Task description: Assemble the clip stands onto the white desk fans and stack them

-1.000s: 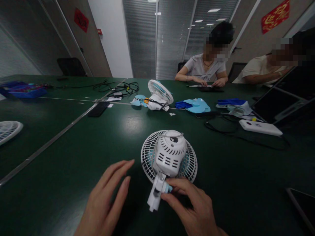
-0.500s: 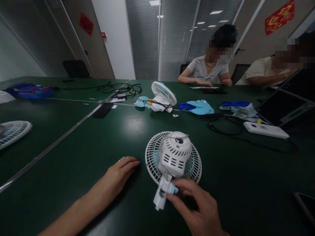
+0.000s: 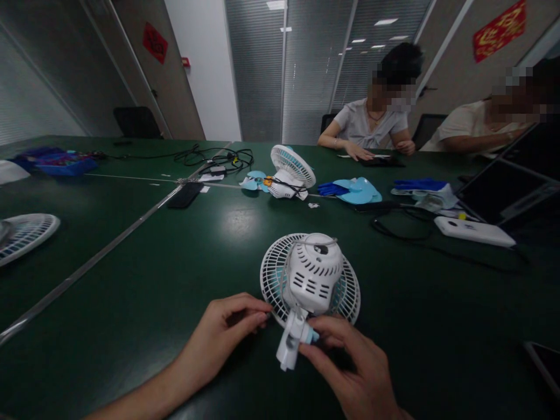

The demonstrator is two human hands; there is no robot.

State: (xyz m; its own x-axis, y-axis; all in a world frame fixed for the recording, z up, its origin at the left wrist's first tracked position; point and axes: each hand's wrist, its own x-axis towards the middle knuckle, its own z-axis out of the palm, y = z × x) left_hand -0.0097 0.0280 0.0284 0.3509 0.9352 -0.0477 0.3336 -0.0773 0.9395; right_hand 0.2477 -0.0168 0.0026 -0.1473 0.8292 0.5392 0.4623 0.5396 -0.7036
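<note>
A small white fan (image 3: 311, 279) lies face down on the green table (image 3: 166, 274), its round grille flat and its motor housing up. Its white and light-blue clip stem (image 3: 294, 344) points toward me. My right hand (image 3: 350, 367) pinches the stem at its blue part with thumb and forefinger. My left hand (image 3: 227, 329) sits just left of the fan with fingers curled together near the grille's rim; whether anything is in them I cannot make out.
Farther back lie another white fan (image 3: 289, 174) with cables, light-blue blades (image 3: 356, 191), blue gloves (image 3: 415, 185), a black phone (image 3: 184, 195) and a white box (image 3: 475, 231). A loose grille (image 3: 24, 233) lies at far left. Two people sit across the table.
My left hand went from flat and stretched out to curled, and moved right up to the fan's grille. My right hand kept its pinch on the stem.
</note>
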